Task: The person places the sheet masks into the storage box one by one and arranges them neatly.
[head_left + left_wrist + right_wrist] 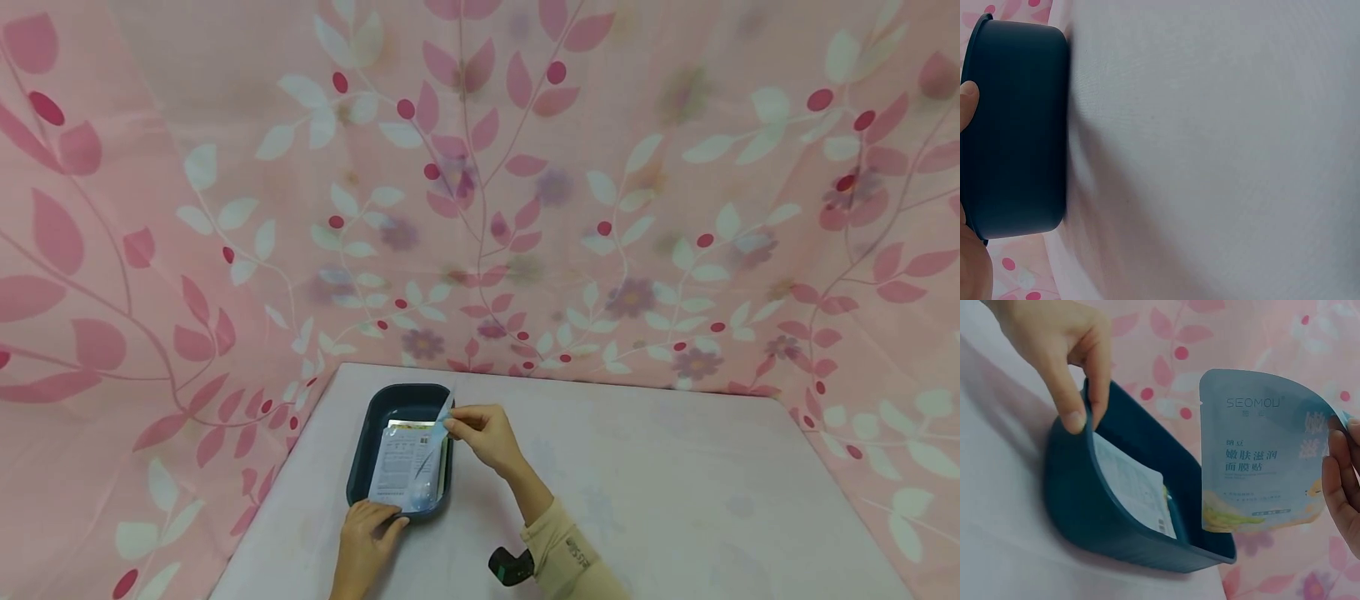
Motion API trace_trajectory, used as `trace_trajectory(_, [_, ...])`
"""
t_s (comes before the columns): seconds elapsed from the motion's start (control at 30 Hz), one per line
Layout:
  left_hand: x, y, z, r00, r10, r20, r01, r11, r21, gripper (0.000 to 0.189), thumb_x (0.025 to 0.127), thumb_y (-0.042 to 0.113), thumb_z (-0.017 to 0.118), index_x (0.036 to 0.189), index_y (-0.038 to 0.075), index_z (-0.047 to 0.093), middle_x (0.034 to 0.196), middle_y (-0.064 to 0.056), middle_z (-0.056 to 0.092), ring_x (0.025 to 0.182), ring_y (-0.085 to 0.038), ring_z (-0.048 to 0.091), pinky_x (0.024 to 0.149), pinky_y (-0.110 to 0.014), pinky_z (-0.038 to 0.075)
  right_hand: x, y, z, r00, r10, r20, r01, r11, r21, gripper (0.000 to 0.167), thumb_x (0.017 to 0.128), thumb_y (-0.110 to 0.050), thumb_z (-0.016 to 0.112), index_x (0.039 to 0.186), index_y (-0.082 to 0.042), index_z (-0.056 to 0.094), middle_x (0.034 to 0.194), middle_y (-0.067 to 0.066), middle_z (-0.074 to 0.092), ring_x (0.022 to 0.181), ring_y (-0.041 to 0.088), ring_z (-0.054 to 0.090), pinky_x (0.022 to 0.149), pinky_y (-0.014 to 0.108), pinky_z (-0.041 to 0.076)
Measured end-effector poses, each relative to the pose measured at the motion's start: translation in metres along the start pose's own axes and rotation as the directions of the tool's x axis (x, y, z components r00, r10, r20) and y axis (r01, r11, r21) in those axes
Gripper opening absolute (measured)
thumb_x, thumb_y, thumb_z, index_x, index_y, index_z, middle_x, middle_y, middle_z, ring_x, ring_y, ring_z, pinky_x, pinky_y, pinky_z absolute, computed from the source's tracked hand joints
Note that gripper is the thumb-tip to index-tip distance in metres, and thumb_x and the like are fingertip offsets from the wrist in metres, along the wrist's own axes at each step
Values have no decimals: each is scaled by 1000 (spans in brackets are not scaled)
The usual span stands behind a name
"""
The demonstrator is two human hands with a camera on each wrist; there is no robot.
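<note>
A dark blue plastic bin [363,450] stands on the white-covered table, left of its middle. My left hand [366,533] grips the bin's near rim; in the right wrist view, its thumb presses the outer wall [1079,500] with fingers over the inside. Over the bin's right side, my right hand [486,435] pinches a light-blue face mask packet [1254,456] by one edge. The packet bends slightly, its printed front turned to the right wrist camera. Inside the bin lie more flat packets [401,462], the top one showing its text-covered back.
A white cloth [675,483] covers the table. Pink leaf-patterned fabric [480,208] hangs behind it and along both sides. A black device [512,567] shows by the right sleeve [570,550].
</note>
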State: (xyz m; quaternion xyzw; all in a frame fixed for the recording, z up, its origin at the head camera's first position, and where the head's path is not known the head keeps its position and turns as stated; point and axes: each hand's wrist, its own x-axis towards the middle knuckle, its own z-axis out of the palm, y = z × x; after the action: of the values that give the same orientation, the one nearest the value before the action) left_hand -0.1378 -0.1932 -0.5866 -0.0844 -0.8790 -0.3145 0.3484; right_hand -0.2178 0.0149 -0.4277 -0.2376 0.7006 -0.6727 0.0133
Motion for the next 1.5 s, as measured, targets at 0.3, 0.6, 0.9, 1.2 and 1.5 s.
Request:
trace_trajectory(0.3, [1,-1,0,998,51,-22,-51,998,-27,27,51,-2,89,72,3,72,70,1,67,70,-15,58,81,-30,39,-3,16,11,999,43,6,-43,999,-12,17,86,9,59,98,21,62,92,35,64,78,45,63,70,24,55])
trace_trajectory(0.6, [1,-1,0,999,32,-14,-32,999,-13,27,52,0,89,72,5,72,71,2,68,71,-14,58,80,-29,39,-16,33,9,994,93,-48,-98,989,-110,18,86,7,59,97,20,63,87,32,65,73,43,64,64,17,51])
trace_trajectory(0.9, [2,0,-1,1000,15,-3,-15,1000,-8,25,54,1,89,72,6,72,70,3,68,72,-14,58,80,-29,39,-23,53,8,981,129,-147,-151,977,-151,16,83,7,62,94,19,65,83,30,67,73,47,64,56,17,46])
trace_trajectory(1.2, [3,0,-1,999,43,-17,-43,999,-29,26,52,-1,89,72,4,72,70,1,68,70,-14,59,80,-32,39,-20,90,20,971,151,-184,-193,953,-235,14,82,3,65,92,12,69,79,20,70,62,25,67,56,20,50])
trace_trajectory(1.5, [3,1,-1,1000,-7,15,8,1000,-24,23,56,2,88,73,6,72,71,4,68,71,-13,60,84,-30,38,-22,90,28,949,152,-276,-221,945,-241,13,78,8,65,89,14,68,73,19,69,57,23,66,50,20,50])
